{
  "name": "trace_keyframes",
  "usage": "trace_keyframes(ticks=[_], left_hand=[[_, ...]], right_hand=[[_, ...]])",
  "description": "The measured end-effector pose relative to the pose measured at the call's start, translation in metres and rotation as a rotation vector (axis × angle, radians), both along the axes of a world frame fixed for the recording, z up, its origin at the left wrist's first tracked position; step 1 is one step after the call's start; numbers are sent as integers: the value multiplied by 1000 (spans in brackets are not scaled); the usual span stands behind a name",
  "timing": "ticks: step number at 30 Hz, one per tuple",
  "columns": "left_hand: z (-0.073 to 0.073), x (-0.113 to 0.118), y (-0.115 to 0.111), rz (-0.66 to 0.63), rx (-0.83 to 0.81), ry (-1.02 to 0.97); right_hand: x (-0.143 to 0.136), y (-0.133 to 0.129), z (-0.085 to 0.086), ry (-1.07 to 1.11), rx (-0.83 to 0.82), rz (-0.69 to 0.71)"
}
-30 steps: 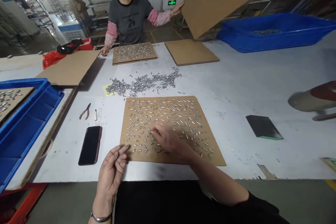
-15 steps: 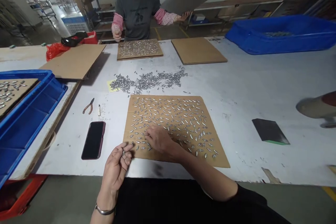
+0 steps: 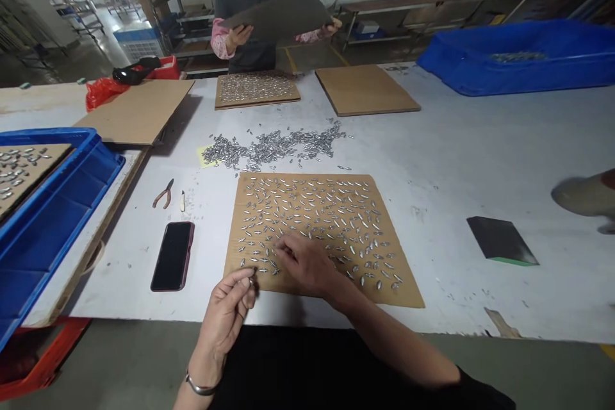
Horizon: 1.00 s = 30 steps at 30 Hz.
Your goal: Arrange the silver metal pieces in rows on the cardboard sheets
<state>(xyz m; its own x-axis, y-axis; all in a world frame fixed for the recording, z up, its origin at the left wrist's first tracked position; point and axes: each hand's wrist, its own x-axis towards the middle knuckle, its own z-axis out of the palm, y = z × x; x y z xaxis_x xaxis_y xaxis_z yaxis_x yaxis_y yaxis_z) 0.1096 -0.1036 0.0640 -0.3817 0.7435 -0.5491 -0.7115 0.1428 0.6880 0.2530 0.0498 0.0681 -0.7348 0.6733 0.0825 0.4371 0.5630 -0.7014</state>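
A cardboard sheet (image 3: 312, 295) lies before me, covered with many small silvery, pointed-oval metal pieces (image 3: 355, 237). At its lower left corner my left hand (image 3: 229, 304) is closed in a pinch, with a small metal piece (image 3: 250, 280) at the thumb and fingertips. My right hand (image 3: 307, 264) is over the left-middle of the sheet, fingers curled and pressed together. What those fingertips hold, if anything, is hidden. Beyond the sheet stretches a long loose heap of the same metal pieces (image 3: 273, 147).
Left of the sheet lie a phone (image 3: 172, 256), pliers (image 3: 164, 194) and a small white-handled tool (image 3: 182, 202). A blue tray (image 3: 72, 189) stands far left. A dark block (image 3: 502, 240) lies right. Across the table a co-worker (image 3: 283, 32) holds a dark flat board (image 3: 283, 15); a blue bin (image 3: 519, 64) stands back right.
My left hand has moved right and closed into a pinch. My right hand has shifted slightly right. The co-worker's board has come down and is now held in both hands.
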Motion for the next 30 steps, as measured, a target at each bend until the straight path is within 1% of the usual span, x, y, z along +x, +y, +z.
trace_keyframes(ticks=[2,4,5,7,10,13,15,17,20,21,23,27,30], left_hand=[[-1,8,1,-49,17,9],[-2,15,4,-92,38,20],[-3,19,5,-107,46,24],[-6,24,8,-127,59,27],[-8,27,9,-147,56,16],[-8,26,9,-132,35,-12],[-6,24,8,-106,49,-42],[-4,21,7,-59,69,-72],[-2,14,4,17,44,-88],[-2,12,3,30,29,-86],[-3,9,1,45,6,-80],[-6,9,-1,84,-13,-57],[-7,10,-2,62,-7,-61]], right_hand=[[11,-15,3,99,-65,89],[17,-30,2,169,-114,180],[18,-36,1,197,-122,202],[18,-43,-3,240,-108,204],[16,-44,-6,267,-78,209],[11,-38,-4,231,-47,221],[6,-28,-2,186,-22,212],[-2,-14,-2,128,21,152],[-20,10,-8,-14,147,18],[-26,16,-11,-72,190,-6],[-39,24,-18,-175,238,-11],[-57,23,-33,-260,229,-7],[-61,18,-39,-293,233,-23]])
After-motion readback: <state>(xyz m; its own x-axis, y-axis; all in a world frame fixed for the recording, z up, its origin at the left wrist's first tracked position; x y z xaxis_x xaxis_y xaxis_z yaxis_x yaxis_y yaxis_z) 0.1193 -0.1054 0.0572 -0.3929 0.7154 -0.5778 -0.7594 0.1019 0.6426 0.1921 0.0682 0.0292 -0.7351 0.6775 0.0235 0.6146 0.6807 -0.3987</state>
